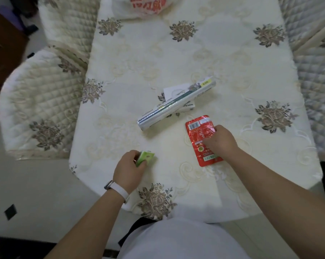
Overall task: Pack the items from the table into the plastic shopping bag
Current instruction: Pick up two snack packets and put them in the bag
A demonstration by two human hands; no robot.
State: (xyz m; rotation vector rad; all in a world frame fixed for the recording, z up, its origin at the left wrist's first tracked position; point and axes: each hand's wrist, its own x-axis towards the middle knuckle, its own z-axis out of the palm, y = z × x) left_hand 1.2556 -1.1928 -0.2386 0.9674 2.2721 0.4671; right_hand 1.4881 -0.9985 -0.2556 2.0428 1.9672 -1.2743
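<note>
— Hands, as seen from the head view: how are they placed?
— The left hand (129, 168) is set on the near part of the table (232, 62). Its fingers are curled round a small green packet (145, 157), which is gripped low over the cloth. A watch on a white strap (116, 187) is worn at that wrist.
— And the right?
— The right hand (220, 141) is laid on a red pouch (199, 135), which lies flat with its barcode end turned away from the person. The pouch's right side is pinched between thumb and curled fingers. Whether it is raised off the cloth cannot be told.
— What else is seen on the table?
— A long roll in printed wrap (176, 105) is laid slantwise just beyond the pouch, apart from it. A flat white box (173, 91) is partly covered by the roll.
— Where is the bag found?
— The plastic shopping bag (148, 5), white with red print, is seen at the far edge of the table, cut off by the top of the frame, well apart from both hands. What is held inside cannot be told.
— And around the table?
— A left quilted chair (40, 101) and a right quilted chair (317, 90) are drawn up beside it.
</note>
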